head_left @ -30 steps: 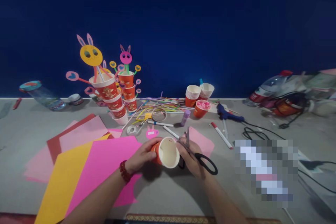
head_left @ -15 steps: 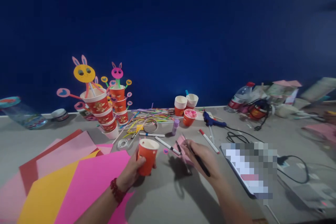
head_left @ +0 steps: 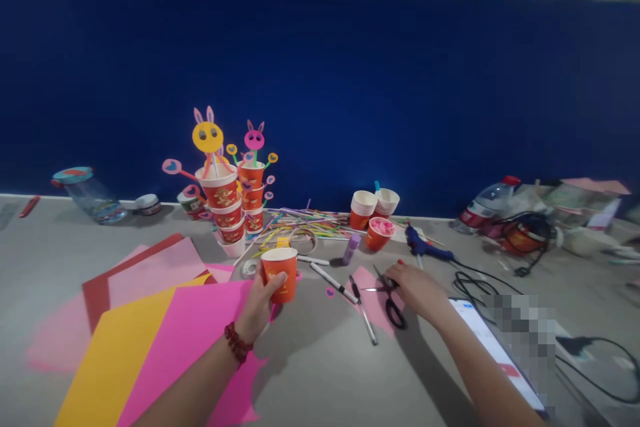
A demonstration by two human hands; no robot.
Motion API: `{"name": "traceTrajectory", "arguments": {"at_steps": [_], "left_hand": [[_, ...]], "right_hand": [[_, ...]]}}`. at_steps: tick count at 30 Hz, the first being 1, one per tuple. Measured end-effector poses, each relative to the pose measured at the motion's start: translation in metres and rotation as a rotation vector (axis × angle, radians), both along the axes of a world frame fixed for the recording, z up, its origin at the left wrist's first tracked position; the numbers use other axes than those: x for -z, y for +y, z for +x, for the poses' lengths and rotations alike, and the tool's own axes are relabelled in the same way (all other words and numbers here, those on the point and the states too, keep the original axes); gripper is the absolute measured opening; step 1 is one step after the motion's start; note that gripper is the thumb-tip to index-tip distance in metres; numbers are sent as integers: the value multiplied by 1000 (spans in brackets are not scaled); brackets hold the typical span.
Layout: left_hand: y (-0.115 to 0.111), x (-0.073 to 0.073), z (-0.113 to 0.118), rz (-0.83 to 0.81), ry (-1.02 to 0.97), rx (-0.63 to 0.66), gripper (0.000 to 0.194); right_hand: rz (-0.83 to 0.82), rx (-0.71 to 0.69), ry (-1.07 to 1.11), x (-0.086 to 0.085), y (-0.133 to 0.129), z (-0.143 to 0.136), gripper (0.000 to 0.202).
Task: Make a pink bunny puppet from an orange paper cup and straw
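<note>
The left hand (head_left: 260, 303) clamps its grip around an upright orange paper cup (head_left: 289, 283). The right hand (head_left: 417, 287) handles splayed scissors (head_left: 387, 289) at the pink paper (head_left: 369, 276); whether that grip is closed, I cannot tell.

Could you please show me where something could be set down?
Between the magenta sheet and right forearm, and between the dark red sheet and blue-lidded bottle. It looks crowded along the blue wall, around the straws and stacked cups.
</note>
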State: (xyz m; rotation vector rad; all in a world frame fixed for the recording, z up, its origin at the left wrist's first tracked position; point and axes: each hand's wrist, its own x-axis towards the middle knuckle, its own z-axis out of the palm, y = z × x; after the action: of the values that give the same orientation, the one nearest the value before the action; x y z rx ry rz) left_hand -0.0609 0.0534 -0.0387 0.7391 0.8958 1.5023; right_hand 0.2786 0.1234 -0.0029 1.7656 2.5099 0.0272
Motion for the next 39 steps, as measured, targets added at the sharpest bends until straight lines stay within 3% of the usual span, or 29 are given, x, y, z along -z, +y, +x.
{"name": "traceTrajectory", "arguments": {"at_steps": [4, 9, 15, 23, 28, 31, 34, 36, 39], "left_hand": [[0, 8, 1, 66, 167, -12, 69], [-4, 11, 4, 134, 307, 206, 77], [-5, 16, 3, 267, 544, 354, 71], [1, 11, 3, 313, 773, 299, 62], [4, 11, 1, 257, 877, 253, 82], [5, 15, -5, 195, 788, 266, 99], [9, 15, -12, 167, 485, 362, 108], [12, 11, -17, 137, 299, 299, 96], [15, -6, -24, 52, 203, 43, 49]], "right_hand": [[54, -63, 106, -3, -14, -11, 31], [-11, -282, 507, -10, -40, -56, 24], [87, -390, 674, -3, -45, -88, 22], [98, -364, 688, 25, -45, -85, 26], [80, -368, 752, 29, -44, -84, 25], [113, -347, 798, 29, -44, -82, 24], [153, -341, 844, 29, -45, -80, 23], [153, -346, 866, 28, -45, -80, 23], [151, -358, 897, 27, -47, -79, 21]]}}
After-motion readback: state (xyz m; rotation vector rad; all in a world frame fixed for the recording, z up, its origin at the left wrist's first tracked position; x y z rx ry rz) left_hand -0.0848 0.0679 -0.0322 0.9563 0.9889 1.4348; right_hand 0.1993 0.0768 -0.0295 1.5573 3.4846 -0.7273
